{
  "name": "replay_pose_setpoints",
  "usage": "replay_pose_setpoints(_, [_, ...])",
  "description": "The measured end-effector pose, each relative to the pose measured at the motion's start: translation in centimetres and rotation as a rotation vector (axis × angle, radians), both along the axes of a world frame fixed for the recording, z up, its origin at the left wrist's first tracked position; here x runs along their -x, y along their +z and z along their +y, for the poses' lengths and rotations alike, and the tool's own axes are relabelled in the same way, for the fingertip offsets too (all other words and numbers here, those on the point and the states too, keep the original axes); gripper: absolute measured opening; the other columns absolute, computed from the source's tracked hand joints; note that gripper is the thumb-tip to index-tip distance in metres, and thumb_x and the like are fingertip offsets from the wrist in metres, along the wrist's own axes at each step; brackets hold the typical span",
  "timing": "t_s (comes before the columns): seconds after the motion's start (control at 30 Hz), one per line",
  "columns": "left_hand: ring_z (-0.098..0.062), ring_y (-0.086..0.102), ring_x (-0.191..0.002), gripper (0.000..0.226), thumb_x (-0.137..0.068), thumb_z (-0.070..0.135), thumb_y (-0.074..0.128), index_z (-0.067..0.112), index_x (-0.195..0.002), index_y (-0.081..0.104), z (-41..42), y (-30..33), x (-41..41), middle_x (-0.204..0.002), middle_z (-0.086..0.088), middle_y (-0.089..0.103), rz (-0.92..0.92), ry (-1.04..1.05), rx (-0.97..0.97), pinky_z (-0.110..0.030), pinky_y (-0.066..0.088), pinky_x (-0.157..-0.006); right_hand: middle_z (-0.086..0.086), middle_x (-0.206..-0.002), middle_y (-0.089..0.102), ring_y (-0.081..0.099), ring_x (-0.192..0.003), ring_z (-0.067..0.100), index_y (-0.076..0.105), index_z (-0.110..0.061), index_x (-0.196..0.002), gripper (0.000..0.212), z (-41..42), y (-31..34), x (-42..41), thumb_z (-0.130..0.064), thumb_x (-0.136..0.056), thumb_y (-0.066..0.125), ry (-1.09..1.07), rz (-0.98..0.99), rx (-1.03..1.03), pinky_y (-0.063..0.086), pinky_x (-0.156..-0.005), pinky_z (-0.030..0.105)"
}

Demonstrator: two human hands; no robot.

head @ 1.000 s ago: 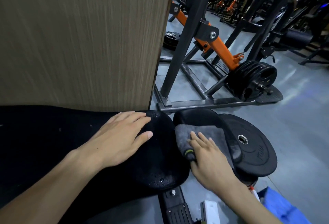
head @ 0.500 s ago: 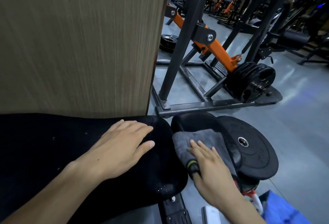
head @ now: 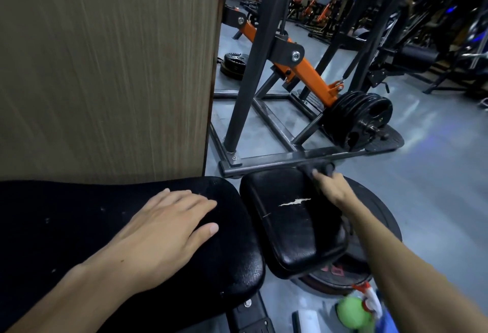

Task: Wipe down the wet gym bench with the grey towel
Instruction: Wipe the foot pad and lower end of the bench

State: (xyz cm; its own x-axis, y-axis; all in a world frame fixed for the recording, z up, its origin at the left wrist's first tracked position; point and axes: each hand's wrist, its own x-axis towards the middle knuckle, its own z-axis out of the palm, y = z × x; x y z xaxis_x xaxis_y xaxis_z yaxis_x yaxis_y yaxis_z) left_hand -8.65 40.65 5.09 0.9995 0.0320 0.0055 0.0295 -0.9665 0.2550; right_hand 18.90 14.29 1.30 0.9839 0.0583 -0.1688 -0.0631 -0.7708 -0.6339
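The word "FITNESS" is partly readable on a dark machine (head: 250,8) far behind; red letters on the weight plate (head: 380,216) under the seat pad are too hidden to read. The left hand (head: 163,229) lies flat, fingers straight, on the long bench pad (head: 229,261). The right hand (head: 330,187) reaches to the far right corner of the small seat pad (head: 287,227), which has a white tear, and its fingers curl around the grey towel (head: 320,168), blurred there. A green spray bottle (head: 356,311) stands on the floor near the plate.
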Motion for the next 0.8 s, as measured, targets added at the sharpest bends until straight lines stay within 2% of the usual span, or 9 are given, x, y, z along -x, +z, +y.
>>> replay_pose_setpoints(0.1, [0.005,0.006,-0.149,0.082,-0.08,0.073,-0.01,0.047,-0.152,0.02,0.8,-0.2,0.0,-0.153,0.033,0.027,-0.017,-0.005,-0.022,-0.019,-0.004,-0.118,0.01,-0.099,0.071,0.065,-0.088,0.023,0.067,-0.005,-0.11,0.043,-3.6,-0.1,4.9,-0.044,-0.096,0.056,-0.08,-0.018,-0.196,0.049,-0.084,0.038])
replay_pose_setpoints(0.13, [0.005,0.007,-0.149,0.084,-0.079,0.074,-0.011,0.047,-0.152,0.021,1.0,-0.3,0.1,-0.153,0.033,0.028,-0.023,0.004,-0.018,-0.019,-0.004,-0.117,0.003,-0.106,0.072,0.066,-0.098,0.022,0.067,-0.011,-0.114,0.039,-3.9,-0.3,6.9,-0.044,-0.096,0.057,-0.028,-0.084,-0.183,0.049,-0.091,0.041])
replay_pose_setpoints(0.17, [0.005,0.008,-0.149,0.085,-0.079,0.074,-0.011,0.046,-0.152,0.021,1.2,-0.5,0.1,-0.154,0.032,0.028,-0.023,0.01,-0.009,-0.018,-0.004,-0.117,-0.003,-0.126,0.065,0.059,-0.119,0.021,0.065,-0.021,-0.122,0.037,-3.7,-0.7,9.0,-0.044,-0.094,0.058,0.05,-0.178,-0.129,0.043,-0.103,0.042])
replay_pose_setpoints(0.2, [0.004,0.009,-0.149,0.085,-0.079,0.074,-0.011,0.046,-0.152,0.022,1.4,-0.7,0.1,-0.154,0.032,0.028,-0.019,0.011,-0.001,-0.018,-0.004,-0.116,-0.011,-0.144,0.047,0.042,-0.138,0.017,0.058,-0.031,-0.133,0.043,-2.9,-1.0,10.8,-0.043,-0.092,0.059,0.179,-0.292,-0.035,0.03,-0.116,0.041])
replay_pose_setpoints(0.27, [0.004,0.013,-0.148,0.085,-0.08,0.074,-0.01,0.045,-0.152,0.025,1.9,-0.9,0.0,-0.153,0.032,0.029,-0.011,0.016,-0.003,-0.019,-0.001,-0.117,-0.02,-0.156,0.021,0.012,-0.15,0.007,0.039,-0.043,-0.146,0.059,-0.6,-2.5,11.4,-0.043,-0.09,0.055,0.459,-0.476,0.186,0.006,-0.124,0.034])
replay_pose_setpoints(0.4, [0.005,0.026,-0.142,0.078,-0.086,0.074,0.0,0.043,-0.149,0.034,1.6,-0.6,-0.2,-0.147,0.03,0.038,-0.037,-0.008,0.01,-0.029,0.013,-0.123,-0.008,-0.162,0.023,0.011,-0.153,0.016,0.033,-0.035,-0.151,0.058,2.3,-1.7,5.5,-0.044,-0.097,0.052,0.398,-0.338,0.225,0.002,-0.124,0.036])
replay_pose_setpoints(0.5, [0.002,0.036,-0.136,0.069,-0.092,0.07,0.008,0.041,-0.147,0.039,0.8,-0.1,0.5,-0.141,0.029,0.044,-0.082,-0.043,0.015,-0.034,0.025,-0.12,0.002,-0.162,0.025,0.013,-0.152,0.023,0.033,-0.027,-0.153,0.061,0.4,-0.3,5.5,-0.043,-0.098,0.052,0.315,-0.22,0.118,0.003,-0.122,0.034])
replay_pose_setpoints(0.63, [-0.001,0.04,-0.134,0.067,-0.093,0.07,0.011,0.042,-0.145,0.042,1.1,0.0,1.8,-0.14,0.029,0.046,-0.109,-0.07,0.013,-0.035,0.028,-0.119,-0.015,-0.16,0.021,0.007,-0.153,0.013,0.035,-0.042,-0.147,0.065,-4.9,-3.0,15.4,-0.044,-0.084,0.044,0.311,-0.415,0.14,0.004,-0.124,0.037])
replay_pose_setpoints(0.8, [-0.008,0.046,-0.13,0.071,-0.092,0.07,0.011,0.037,-0.143,0.047,2.6,-0.2,2.3,-0.14,0.023,0.05,-0.128,-0.049,0.019,-0.033,0.033,-0.115,-0.004,-0.166,0.011,-0.001,-0.154,0.023,0.026,-0.027,-0.156,0.092,-0.5,-7.0,24.9,-0.02,-0.067,0.051,0.308,-0.6,0.171,-0.001,-0.124,0.041])
